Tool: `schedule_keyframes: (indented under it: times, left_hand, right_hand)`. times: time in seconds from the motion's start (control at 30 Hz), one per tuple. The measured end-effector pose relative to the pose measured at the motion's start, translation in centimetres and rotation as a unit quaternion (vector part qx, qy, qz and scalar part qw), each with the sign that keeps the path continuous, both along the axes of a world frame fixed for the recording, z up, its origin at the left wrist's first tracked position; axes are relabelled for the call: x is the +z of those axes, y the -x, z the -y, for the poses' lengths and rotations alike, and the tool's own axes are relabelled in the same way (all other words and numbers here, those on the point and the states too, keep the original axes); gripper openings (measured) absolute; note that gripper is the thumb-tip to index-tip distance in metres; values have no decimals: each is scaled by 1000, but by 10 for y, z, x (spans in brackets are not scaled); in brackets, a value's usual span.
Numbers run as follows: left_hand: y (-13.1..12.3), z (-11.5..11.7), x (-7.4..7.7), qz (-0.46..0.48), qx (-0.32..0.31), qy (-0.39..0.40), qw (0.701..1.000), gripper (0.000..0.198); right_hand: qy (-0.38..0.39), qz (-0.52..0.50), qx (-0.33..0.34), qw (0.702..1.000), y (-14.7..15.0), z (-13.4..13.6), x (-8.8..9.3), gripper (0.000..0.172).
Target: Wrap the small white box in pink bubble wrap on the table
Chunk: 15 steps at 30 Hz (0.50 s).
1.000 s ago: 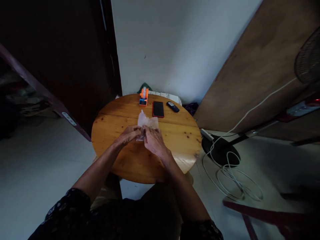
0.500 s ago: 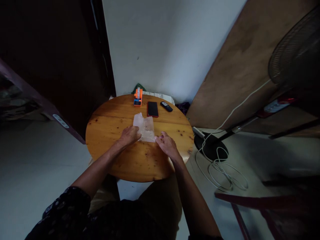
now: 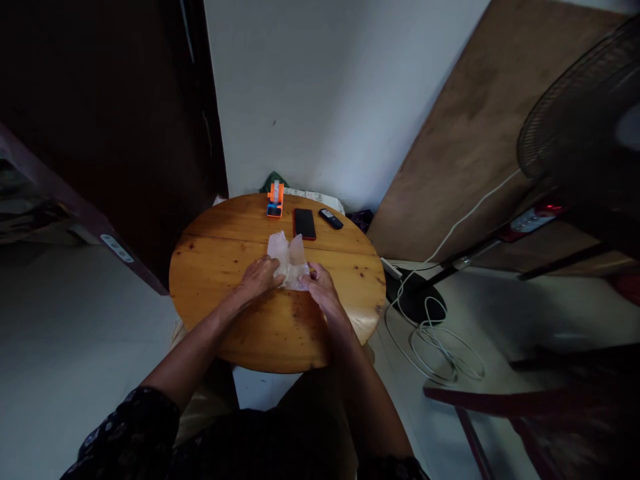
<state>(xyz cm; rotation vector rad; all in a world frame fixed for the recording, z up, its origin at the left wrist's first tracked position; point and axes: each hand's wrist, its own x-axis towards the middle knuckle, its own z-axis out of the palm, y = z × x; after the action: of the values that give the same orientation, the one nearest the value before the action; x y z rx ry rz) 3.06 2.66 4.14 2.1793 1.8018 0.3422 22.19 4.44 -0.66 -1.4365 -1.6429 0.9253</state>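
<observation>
A crinkled, whitish translucent plastic sheet (image 3: 295, 252) stands partly raised on the round wooden table (image 3: 225, 257), with a crease down its middle. Its near left side is in my left hand (image 3: 260, 277), the thumb pressing on the sheet and the fingers bent at its edge. My right hand (image 3: 321, 285) grips the near right corner between thumb and fingers. Whether anything lies inside the folds I cannot tell. Just beyond the sheet is a dark-screened phone (image 3: 304, 224) with a red edge.
An orange tape dispenser (image 3: 275, 200) stands at the table's far side. Right of the phone lies a small black remote-like device (image 3: 331, 218). A standing fan (image 3: 565, 127) is at the right, with a coiled white cable (image 3: 440, 347) on the floor. A dark red chair (image 3: 500, 403) stands lower right.
My right hand has moved left and closed in on the sheet's corner. The sheet's right half has folded upward and inward, making it narrower. The view has shifted slightly.
</observation>
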Motion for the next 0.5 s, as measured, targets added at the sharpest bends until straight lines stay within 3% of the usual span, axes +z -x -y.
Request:
schedule_keyframes:
  times: [0.1,0.27,0.5]
  left_hand:
    - [-2,-1,4,-3,-7,14,1000,20]
    - [-3,-3,7,8,-10,27,1000,24]
    - [-4,-8,-1,50,3,48,998,24]
  right_hand:
    - [12,-81,-6,997,7,0,-2,43]
    - [-13,-129,-4,992,32,2,5,46]
    - [-38,-60,12,997,49,7,8,42]
